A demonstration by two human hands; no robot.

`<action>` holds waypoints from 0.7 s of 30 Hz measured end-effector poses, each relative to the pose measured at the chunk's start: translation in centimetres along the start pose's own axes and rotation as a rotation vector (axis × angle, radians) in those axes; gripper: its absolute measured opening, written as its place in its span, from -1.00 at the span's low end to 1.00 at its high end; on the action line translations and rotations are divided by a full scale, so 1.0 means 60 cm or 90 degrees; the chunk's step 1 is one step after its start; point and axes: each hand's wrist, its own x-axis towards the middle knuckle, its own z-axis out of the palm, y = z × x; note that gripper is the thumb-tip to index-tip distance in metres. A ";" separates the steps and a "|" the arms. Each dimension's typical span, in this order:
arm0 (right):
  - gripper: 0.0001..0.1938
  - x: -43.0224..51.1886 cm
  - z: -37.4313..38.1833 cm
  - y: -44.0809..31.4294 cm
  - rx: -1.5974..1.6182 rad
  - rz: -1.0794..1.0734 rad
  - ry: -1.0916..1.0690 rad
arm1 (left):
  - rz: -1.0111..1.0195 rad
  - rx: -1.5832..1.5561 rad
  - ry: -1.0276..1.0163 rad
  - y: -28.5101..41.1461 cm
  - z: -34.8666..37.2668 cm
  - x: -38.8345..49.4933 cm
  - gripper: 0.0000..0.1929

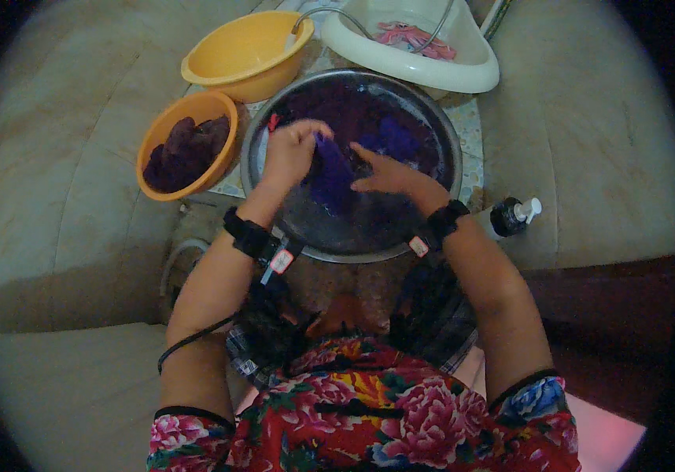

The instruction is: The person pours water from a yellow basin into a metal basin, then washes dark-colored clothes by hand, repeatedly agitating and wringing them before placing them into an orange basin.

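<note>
A large round metal basin [373, 255] stands before me, holding dark liquid and purple material. My left hand [294, 147] is over the basin's left part, its fingers pinched on a piece of purple cloth [331, 171] that hangs down towards the liquid. Just right of that cloth is my right hand [387, 171], fingers spread, holding nothing that I can see. More purple cloth [393, 138] lies in the liquid beyond my right hand. Something small and red [273, 122] shows beside my left wrist at the basin's rim.
An orange bowl [228, 159] with dark, wet-looking material stands left. Behind it is a yellow basin [243, 85]. A white basin [408, 74] with pink cloth and a metal hose stands at the back. A pump bottle [508, 217] is at the right.
</note>
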 end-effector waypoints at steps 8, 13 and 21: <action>-0.25 0.017 0.029 0.006 0.282 -0.063 0.119 | 0.125 -0.386 0.161 0.233 -0.079 0.097 -0.80; -0.48 0.005 0.033 0.044 0.208 0.125 0.202 | 0.076 -0.453 0.196 0.217 -0.108 0.110 -0.83; -0.45 -0.012 0.045 0.096 -0.046 0.301 0.318 | -0.280 -0.468 0.183 -0.053 0.022 0.003 -0.79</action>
